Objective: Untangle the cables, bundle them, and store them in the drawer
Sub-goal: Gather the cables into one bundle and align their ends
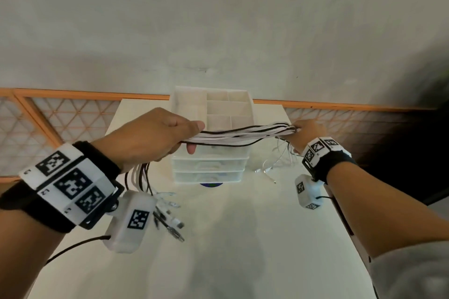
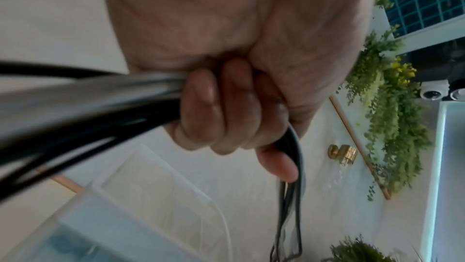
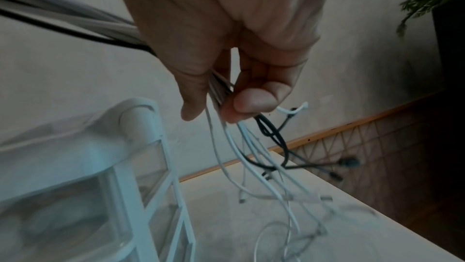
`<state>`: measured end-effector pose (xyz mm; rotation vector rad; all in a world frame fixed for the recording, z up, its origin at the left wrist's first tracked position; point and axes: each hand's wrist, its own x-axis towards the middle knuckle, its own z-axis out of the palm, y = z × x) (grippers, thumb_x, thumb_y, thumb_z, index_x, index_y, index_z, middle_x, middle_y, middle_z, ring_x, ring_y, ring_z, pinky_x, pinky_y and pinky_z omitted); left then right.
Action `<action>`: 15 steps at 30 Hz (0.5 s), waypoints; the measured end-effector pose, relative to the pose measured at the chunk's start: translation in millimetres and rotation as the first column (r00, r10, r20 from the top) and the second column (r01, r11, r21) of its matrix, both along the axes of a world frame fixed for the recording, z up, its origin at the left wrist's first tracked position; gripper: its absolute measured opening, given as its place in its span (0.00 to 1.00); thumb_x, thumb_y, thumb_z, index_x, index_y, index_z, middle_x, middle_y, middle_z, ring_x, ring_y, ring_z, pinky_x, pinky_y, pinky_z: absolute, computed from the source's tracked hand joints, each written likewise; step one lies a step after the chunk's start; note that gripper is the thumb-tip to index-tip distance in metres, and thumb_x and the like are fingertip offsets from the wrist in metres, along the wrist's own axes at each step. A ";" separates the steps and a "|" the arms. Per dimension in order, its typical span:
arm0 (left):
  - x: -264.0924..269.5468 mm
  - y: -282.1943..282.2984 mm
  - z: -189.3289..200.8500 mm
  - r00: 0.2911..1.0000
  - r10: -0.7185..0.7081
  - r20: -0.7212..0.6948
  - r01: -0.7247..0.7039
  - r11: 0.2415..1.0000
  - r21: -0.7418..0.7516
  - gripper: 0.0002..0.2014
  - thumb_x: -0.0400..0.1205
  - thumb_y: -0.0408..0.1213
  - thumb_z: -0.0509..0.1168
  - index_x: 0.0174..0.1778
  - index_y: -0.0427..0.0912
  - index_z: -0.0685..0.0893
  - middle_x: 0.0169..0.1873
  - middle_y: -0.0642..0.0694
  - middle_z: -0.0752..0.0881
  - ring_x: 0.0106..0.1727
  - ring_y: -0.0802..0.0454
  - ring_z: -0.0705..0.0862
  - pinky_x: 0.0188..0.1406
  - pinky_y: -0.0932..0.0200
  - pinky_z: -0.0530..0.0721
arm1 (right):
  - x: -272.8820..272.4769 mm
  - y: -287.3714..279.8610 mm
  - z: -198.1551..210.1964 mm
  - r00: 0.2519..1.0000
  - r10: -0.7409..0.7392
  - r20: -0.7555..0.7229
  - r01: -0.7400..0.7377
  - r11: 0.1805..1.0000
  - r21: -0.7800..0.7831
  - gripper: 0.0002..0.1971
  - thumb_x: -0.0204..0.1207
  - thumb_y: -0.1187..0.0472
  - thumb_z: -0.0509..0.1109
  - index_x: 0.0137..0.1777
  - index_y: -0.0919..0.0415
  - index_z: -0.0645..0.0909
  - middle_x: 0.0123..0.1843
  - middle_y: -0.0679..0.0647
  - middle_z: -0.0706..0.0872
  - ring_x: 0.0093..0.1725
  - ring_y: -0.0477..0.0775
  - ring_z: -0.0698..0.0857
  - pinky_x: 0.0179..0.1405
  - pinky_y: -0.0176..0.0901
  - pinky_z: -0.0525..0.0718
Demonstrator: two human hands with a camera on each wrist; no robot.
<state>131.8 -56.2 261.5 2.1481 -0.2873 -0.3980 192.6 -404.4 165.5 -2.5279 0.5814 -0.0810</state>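
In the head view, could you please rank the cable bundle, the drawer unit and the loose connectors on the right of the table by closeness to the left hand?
1. Cable bundle: gripped in the left hand itself.
2. Drawer unit: just right of and below that hand, behind the stretched cables.
3. Loose connectors: beyond the unit, on the table under the right hand.

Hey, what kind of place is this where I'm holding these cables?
Probably a home or small office room: a white table against a plain wall, a plastic drawer organizer, and leafy greenery with a wood-framed lattice panel.
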 end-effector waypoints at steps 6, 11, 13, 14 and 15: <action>9.2 3.7 -18.9 0.999 -0.002 -0.052 0.004 1.000 0.029 0.26 0.83 0.57 0.62 0.30 0.40 0.88 0.17 0.48 0.66 0.21 0.51 0.60 0.22 0.62 0.61 | 30.2 0.5 21.3 0.936 -0.097 0.337 0.024 0.977 0.214 0.12 0.78 0.63 0.67 0.42 0.50 0.90 0.39 0.60 0.92 0.31 0.62 0.89 0.34 0.53 0.91; 23.3 8.2 -8.1 0.979 0.205 0.008 -0.195 0.940 -0.280 0.23 0.84 0.51 0.64 0.31 0.38 0.88 0.17 0.50 0.63 0.20 0.51 0.57 0.19 0.64 0.57 | 22.8 -1.5 -10.4 1.000 0.018 -0.004 -0.018 0.997 0.081 0.20 0.79 0.58 0.73 0.70 0.52 0.78 0.40 0.56 0.91 0.29 0.56 0.90 0.29 0.46 0.88; 28.0 6.9 3.0 0.964 0.263 0.024 -0.231 0.884 -0.406 0.22 0.85 0.48 0.64 0.30 0.38 0.87 0.16 0.52 0.61 0.19 0.52 0.55 0.20 0.62 0.52 | 12.2 -4.2 -31.1 0.994 -0.066 -0.083 0.074 0.992 0.099 0.13 0.81 0.62 0.70 0.62 0.59 0.73 0.44 0.61 0.90 0.28 0.58 0.90 0.21 0.42 0.82; 30.7 7.2 8.0 0.958 0.285 0.015 -0.248 0.857 -0.453 0.22 0.85 0.48 0.64 0.29 0.38 0.86 0.15 0.52 0.61 0.19 0.53 0.54 0.21 0.60 0.51 | 7.0 -8.0 -41.0 0.987 -0.100 -0.123 0.112 0.989 0.100 0.08 0.82 0.63 0.69 0.56 0.61 0.72 0.45 0.62 0.89 0.29 0.58 0.89 0.20 0.42 0.82; 32.9 8.0 12.5 0.952 0.305 0.003 -0.267 0.837 -0.478 0.22 0.85 0.48 0.64 0.29 0.38 0.86 0.16 0.52 0.60 0.19 0.53 0.53 0.22 0.59 0.50 | 0.8 -12.7 -48.8 0.979 -0.120 -0.165 0.138 0.986 0.098 0.05 0.83 0.63 0.68 0.52 0.62 0.74 0.43 0.62 0.89 0.28 0.58 0.89 0.20 0.42 0.84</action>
